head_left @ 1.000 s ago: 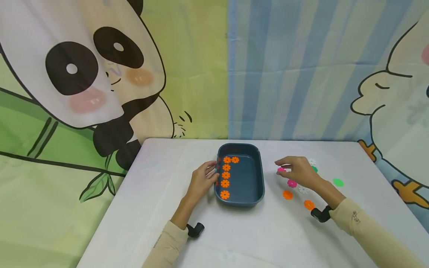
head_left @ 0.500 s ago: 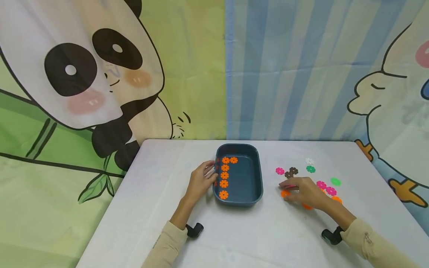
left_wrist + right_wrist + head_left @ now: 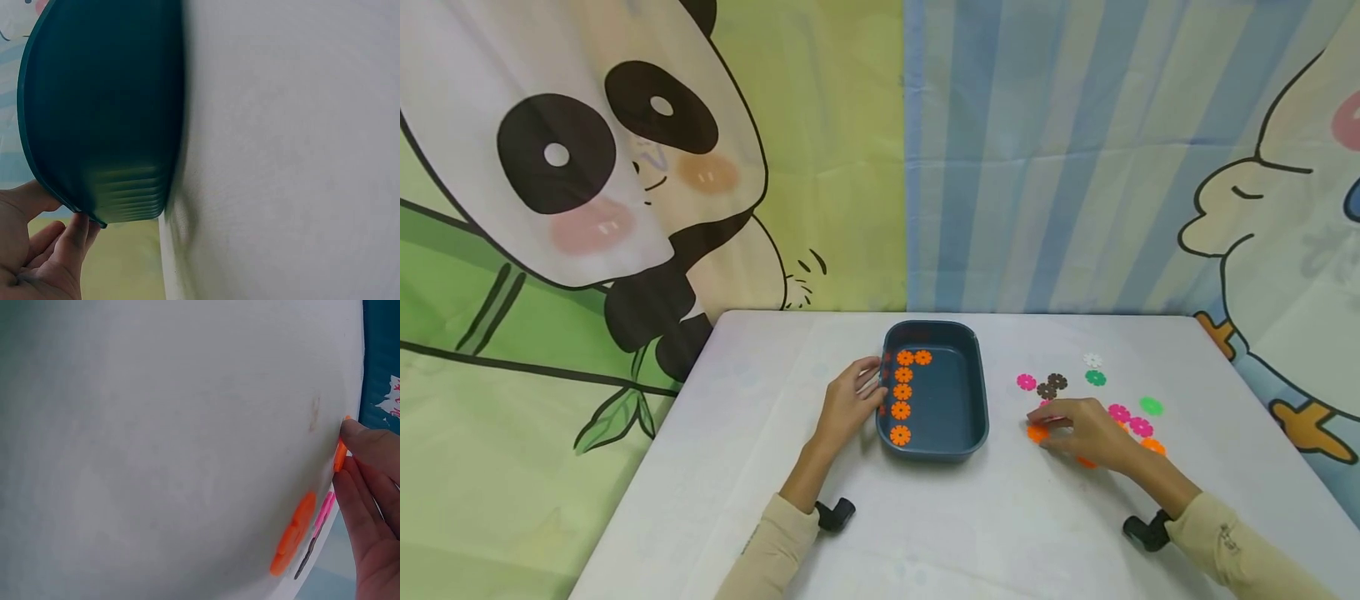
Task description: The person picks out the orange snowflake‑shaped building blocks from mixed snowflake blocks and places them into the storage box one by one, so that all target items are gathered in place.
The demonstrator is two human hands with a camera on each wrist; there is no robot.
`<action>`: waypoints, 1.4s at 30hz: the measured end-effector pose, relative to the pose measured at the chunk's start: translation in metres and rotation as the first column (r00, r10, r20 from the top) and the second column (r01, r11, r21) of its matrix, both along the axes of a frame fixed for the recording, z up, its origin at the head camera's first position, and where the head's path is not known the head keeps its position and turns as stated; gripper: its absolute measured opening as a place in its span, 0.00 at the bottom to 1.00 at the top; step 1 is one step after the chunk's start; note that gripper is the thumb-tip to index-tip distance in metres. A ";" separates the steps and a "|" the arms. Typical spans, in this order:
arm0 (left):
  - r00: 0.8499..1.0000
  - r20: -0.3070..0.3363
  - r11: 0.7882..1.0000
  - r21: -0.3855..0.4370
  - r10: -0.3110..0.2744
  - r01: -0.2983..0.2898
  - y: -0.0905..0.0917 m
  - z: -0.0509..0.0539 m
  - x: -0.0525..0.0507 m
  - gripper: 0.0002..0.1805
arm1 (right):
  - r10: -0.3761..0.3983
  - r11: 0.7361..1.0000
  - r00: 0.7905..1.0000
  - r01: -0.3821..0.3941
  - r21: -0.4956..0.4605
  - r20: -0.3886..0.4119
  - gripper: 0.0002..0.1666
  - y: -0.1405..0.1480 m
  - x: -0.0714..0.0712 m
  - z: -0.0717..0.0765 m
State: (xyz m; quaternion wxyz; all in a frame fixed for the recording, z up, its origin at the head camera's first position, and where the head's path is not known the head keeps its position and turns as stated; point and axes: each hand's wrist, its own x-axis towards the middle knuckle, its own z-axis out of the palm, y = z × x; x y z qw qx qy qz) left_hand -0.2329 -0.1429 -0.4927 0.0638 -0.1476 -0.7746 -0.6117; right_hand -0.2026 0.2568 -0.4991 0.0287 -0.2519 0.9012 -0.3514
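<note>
My left hand point(image 3: 844, 410) holds the left rim of a dark blue-green tray point(image 3: 953, 408); the left wrist view has thumb and fingers of the hand point(image 3: 47, 253) on the edge of the tray point(image 3: 100, 100). Inside lie several orange flower-shaped pieces point(image 3: 901, 410), in a column along the left side with one more beside the top one. Right of the tray, my right hand point(image 3: 1088, 432) is low over scattered pieces. Between its thumb and fingertips, the right hand point(image 3: 375, 487) pinches an orange piece point(image 3: 340, 455) at the table surface. The palm hides some pieces in the head view.
Around the right hand lie pink point(image 3: 1026, 382), brown point(image 3: 1057, 382), green point(image 3: 1095, 378), white point(image 3: 1092, 360) and other orange point(image 3: 1153, 447) pieces. A light green disc point(image 3: 1151, 407) is farther right. A cartoon curtain point(image 3: 835, 167) hangs behind the white table point(image 3: 760, 350).
From above the upper pink pieces, my right hand has moved down and slightly right to the orange piece and now pinches it. My left hand stays at the tray's rim.
</note>
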 end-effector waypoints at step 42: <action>1.000 0.010 1.000 0.001 -0.011 0.011 0.003 0.023 0.013 0.26 | 0.051 0.964 0.996 -0.030 0.263 -0.072 0.23 -0.006 0.005 0.017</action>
